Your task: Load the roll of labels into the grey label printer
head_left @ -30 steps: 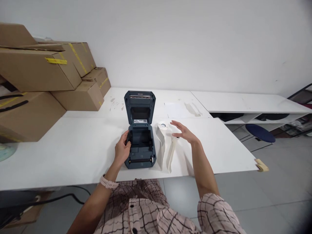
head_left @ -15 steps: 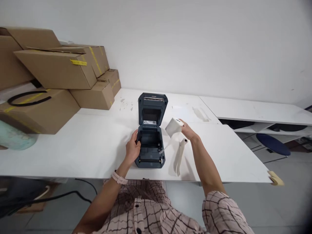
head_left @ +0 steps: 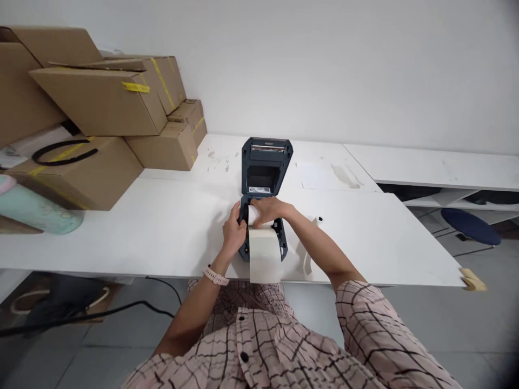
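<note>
A dark label printer [head_left: 244,167] stands on the table with its lid raised. My left hand [head_left: 234,232] grips the left edge of its base, thumb over the rim. Inside the base sits a white label roll [head_left: 252,214], and my right hand [head_left: 267,208] is closed over its top, hiding part of it. From the roll a wide paper strip [head_left: 265,256] runs forward over the printer's front and past the table edge. Beside my right forearm lies a narrow rolled piece with a pale curled strip [head_left: 307,266], partly covered by the arm.
Cardboard boxes [head_left: 97,102] are stacked on the left, with a black curved band [head_left: 65,156] on one. A mint-green bottle [head_left: 40,208] lies before them. At the right stand a blue stool [head_left: 470,226] and a yellowish piece [head_left: 473,280] on the table corner.
My right hand has brought the label roll left and down into the printer, and its paper now lies across the front. My left hand keeps its grip on the printer's edge.
</note>
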{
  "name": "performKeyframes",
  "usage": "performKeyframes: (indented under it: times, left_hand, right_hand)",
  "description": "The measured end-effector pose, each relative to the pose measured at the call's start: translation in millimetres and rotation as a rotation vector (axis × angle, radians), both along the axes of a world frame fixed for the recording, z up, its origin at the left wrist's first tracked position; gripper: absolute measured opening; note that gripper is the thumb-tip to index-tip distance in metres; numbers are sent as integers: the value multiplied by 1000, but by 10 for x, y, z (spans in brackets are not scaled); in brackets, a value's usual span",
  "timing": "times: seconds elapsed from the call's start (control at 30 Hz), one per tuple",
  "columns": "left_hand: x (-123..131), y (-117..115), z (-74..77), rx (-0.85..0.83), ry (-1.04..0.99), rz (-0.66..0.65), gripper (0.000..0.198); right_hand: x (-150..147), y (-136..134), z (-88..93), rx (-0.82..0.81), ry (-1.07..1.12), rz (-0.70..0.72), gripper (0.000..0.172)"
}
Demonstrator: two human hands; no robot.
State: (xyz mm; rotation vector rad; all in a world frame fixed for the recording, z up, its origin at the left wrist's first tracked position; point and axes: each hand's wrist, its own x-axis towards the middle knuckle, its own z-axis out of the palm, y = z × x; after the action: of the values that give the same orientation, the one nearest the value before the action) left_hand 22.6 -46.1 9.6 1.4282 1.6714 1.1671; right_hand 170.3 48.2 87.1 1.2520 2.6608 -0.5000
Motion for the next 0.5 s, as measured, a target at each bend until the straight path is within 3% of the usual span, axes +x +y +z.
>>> performKeyframes:
  times: [0.17,0.33,0.5]
  left_hand:
    - [-5,14,-35,24,-36,3,72]
    - [-7,-3,-37,39,-63,-11,67]
    - [-11,-18,-39,33,-78,-29,62]
  right_hand:
    - [180,-220,-96,35,127,-11,62]
    - [468,-999,-292,165,490,66,58]
    - [459,-1602,-632,201,504,-7,58]
